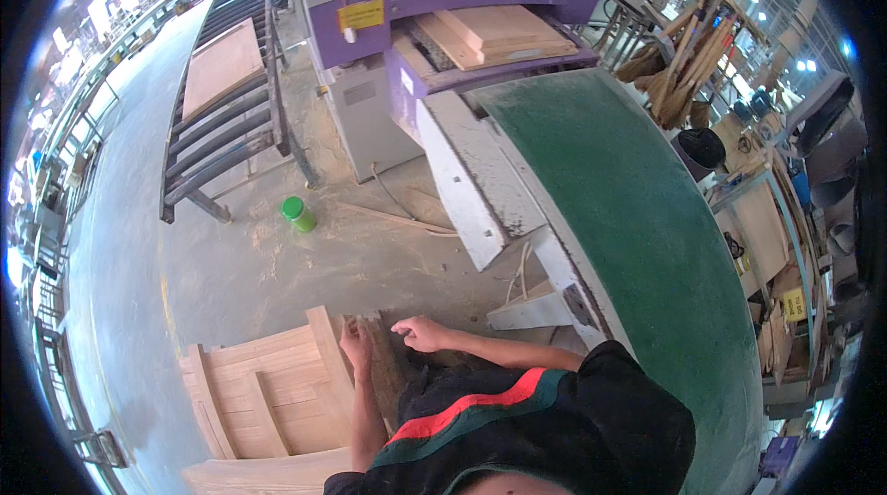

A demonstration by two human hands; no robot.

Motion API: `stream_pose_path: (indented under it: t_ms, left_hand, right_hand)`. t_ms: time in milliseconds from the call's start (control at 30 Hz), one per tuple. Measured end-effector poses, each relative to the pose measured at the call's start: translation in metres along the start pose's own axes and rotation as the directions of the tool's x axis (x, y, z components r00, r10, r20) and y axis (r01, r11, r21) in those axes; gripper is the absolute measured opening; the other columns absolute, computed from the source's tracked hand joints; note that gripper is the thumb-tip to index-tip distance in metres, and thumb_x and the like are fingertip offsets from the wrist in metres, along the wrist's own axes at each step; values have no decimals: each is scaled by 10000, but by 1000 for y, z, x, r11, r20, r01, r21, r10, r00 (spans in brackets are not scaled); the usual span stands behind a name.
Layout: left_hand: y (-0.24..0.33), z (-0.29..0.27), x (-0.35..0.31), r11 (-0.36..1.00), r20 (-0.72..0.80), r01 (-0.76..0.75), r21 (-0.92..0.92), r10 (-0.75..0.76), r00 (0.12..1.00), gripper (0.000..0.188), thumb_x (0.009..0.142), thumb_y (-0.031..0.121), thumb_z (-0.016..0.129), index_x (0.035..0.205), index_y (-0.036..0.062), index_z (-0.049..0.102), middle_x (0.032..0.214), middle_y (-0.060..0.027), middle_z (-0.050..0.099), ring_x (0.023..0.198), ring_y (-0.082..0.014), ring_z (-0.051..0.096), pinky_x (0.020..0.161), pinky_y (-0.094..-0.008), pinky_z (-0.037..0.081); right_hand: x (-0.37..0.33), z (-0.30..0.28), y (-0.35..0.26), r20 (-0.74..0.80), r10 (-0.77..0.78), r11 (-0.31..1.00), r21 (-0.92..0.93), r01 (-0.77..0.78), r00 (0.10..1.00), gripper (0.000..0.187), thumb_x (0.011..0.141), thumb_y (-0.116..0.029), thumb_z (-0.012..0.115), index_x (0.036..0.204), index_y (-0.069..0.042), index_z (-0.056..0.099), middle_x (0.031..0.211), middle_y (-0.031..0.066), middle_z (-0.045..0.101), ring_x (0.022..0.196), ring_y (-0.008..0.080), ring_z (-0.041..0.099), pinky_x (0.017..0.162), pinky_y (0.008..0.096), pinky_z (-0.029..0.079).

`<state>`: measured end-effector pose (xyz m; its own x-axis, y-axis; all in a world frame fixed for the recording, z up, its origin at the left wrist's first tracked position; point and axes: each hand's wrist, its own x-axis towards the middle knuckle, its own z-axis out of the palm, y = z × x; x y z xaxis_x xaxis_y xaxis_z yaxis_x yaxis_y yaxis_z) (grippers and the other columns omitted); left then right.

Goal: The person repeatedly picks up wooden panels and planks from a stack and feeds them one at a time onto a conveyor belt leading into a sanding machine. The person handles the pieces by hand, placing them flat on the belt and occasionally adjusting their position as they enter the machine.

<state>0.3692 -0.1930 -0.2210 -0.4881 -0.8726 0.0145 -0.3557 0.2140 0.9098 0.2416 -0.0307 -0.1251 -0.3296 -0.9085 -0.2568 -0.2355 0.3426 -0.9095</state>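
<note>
Just past the right edge of a pale wooden panel with raised rails (296,370), my left hand (355,345) is closed, its fingers curled together. My right hand (423,334) faces it a short gap away, fingers bent in toward the thumb. A small dark spot shows at the right fingertips, too small to name. What either hand holds, if anything, cannot be made out. Below the hands lies a worn brown board (383,356). Another pale wooden piece (263,475) lies at the panel's near end.
A green conveyor belt (637,209) runs along my right from a purple-and-grey machine (360,42) with stacked boards (508,29) in its opening. A roller stand (222,144) carries a panel at far left. A green jar (297,213) stands on the floor. Brooms (684,61) lean beyond the belt.
</note>
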Motion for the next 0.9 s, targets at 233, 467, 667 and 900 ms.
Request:
stream_pose_path:
  t_ms: [233,467,667,900]
  left_hand:
    - [23,-37,51,949,-177,-89,302,147,973,305,829,139,615,1099,1,580,1022,-206,585,997,-349,539,867,-441,428]
    - [-33,-51,86,806,-301,207,554,-38,953,501,847,300,606,1243,19,481,1202,-210,500,1129,-383,447,926,-510,379]
    - [-79,-26,83,682,-270,391,618,-283,920,571,914,456,494,1283,22,447,1236,-222,478,1137,-392,456,934,-513,388]
    - [-81,-14,94,505,-344,609,612,-523,780,603,902,486,500,1291,33,418,1283,-201,440,1170,-396,439,933,-494,392]
  right_hand:
    - [85,20,3,98,-64,972,-221,84,993,359,780,-140,537,1104,-6,615,895,203,663,813,321,655,734,398,512]
    - [209,24,-13,114,-144,961,-221,167,983,329,774,-146,526,1053,-7,631,856,206,658,804,355,641,728,423,504]
    - [349,0,-20,101,-206,953,-203,223,973,300,753,-125,550,1015,-10,639,807,193,660,778,320,656,702,405,511]
    - [599,-89,-93,63,-329,913,-232,334,942,220,794,-104,543,970,-1,626,787,204,642,721,290,651,658,402,500]
